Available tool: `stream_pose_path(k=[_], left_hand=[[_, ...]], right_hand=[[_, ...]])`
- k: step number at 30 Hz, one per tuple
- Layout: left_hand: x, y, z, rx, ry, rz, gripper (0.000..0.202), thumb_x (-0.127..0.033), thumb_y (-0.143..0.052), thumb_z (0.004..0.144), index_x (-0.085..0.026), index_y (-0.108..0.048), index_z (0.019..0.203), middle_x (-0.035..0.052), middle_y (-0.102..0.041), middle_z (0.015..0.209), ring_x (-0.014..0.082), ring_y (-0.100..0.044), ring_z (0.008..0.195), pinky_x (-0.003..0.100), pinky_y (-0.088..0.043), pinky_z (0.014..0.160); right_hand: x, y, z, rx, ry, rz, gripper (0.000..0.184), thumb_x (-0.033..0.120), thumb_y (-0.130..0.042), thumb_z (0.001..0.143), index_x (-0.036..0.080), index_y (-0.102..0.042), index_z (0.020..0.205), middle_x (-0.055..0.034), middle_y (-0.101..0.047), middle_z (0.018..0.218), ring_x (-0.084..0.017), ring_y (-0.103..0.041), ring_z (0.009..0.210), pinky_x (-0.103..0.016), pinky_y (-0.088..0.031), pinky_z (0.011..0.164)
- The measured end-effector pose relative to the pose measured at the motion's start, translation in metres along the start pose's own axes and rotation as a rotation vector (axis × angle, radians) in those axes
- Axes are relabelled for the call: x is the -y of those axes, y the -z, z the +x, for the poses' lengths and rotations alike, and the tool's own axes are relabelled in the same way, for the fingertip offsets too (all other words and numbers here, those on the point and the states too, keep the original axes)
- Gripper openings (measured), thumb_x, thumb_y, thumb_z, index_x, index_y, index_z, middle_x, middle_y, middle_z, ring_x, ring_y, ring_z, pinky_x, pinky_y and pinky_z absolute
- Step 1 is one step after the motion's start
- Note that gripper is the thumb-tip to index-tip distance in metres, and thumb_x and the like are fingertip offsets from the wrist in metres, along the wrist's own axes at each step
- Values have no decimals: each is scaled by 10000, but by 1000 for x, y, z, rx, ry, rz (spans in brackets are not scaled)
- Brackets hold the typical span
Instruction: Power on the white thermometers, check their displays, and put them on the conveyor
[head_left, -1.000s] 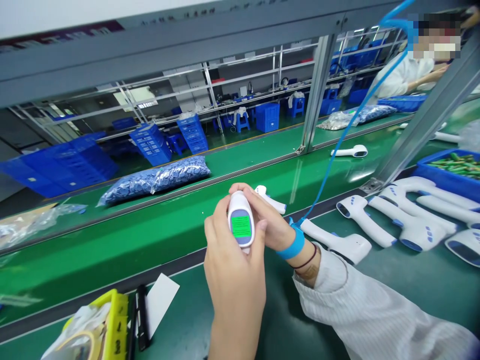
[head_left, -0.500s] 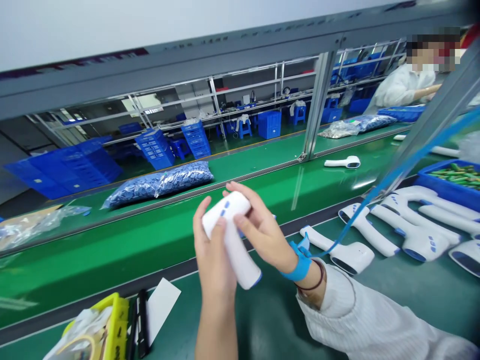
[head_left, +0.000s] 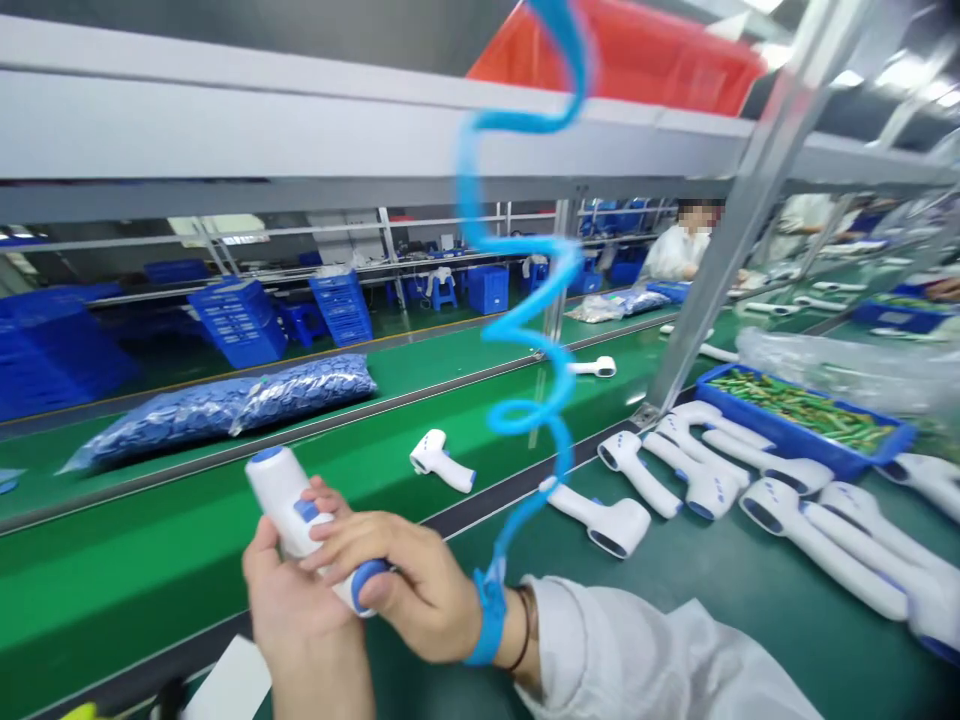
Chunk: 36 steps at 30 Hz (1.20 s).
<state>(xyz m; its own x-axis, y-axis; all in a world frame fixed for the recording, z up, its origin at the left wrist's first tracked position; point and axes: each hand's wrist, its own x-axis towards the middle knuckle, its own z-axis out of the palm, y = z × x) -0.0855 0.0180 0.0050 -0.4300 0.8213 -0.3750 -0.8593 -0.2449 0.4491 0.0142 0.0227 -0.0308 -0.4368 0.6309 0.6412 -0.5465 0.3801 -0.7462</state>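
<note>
Both my hands hold one white thermometer gun (head_left: 289, 505) with blue buttons, low at the left over the green bench. My left hand (head_left: 289, 605) cups it from below, fingers wrapped round the body. My right hand (head_left: 409, 585) closes over its lower blue-tipped end from the right. A blue wrist strap (head_left: 484, 620) sits on my right wrist, and its coiled blue cord (head_left: 525, 330) rises to the top of the view.
Another thermometer gun (head_left: 439, 460) lies on the green conveyor belt (head_left: 187, 520). Several more (head_left: 697, 475) lie on the bench at the right beside a blue tray (head_left: 806, 415) of green parts. A bag of blue pieces (head_left: 225, 405) lies beyond. A co-worker (head_left: 679, 250) sits far back.
My hands have carried the thermometer gun down and to the left and turned it. The view has swung up and right, showing the coiled cord and more guns at the right.
</note>
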Motion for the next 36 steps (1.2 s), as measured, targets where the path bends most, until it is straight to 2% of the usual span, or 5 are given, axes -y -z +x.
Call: stream_pose_path(k=[9,16,23,29,36], left_hand=[[-10,29,-1,222,-615,293,165,-438,-413,893,-401,-573,876,-74,-593,759,141,-574,675,226,-535,498],[-15,2,-4,72,-525,-19,282,-204,-471,825,-295,-531,1084,-59,-605,886,60,-582,623,147,-524,595],[-23,6,11,54,9,-473,313,-236,-376,910,-94,-465,1175,26,-582,790,74,-603,558,131,-547,537],[-29,10,19,118,160,-494,341,-27,-250,865,-65,-384,1176,8,-534,740,54,-576,504,104,-525,501],[5,16,19,129,-311,-206,338,-111,-593,808,-186,-560,1135,4,-604,954,79,-630,696,150,-553,623]], right_hand=[[-29,-30,15,-208,-274,804,283,207,-772,592,242,-564,780,12,-711,859,-193,-644,1045,-387,-421,1058],[-70,50,40,-40,-587,-603,247,269,-446,940,201,-473,1176,-99,-665,1124,-207,-608,1093,-405,-451,984],[-116,93,24,-92,-656,-853,334,193,-648,838,156,-586,1165,-103,-609,1147,-279,-535,1149,-518,-392,1012],[-79,111,36,-133,-572,-514,531,182,-626,793,202,-452,1295,-35,-632,923,-194,-642,862,-363,-511,819],[8,127,35,-211,-377,58,498,416,-755,720,223,-565,1138,-21,-606,970,-173,-658,873,-318,-504,839]])
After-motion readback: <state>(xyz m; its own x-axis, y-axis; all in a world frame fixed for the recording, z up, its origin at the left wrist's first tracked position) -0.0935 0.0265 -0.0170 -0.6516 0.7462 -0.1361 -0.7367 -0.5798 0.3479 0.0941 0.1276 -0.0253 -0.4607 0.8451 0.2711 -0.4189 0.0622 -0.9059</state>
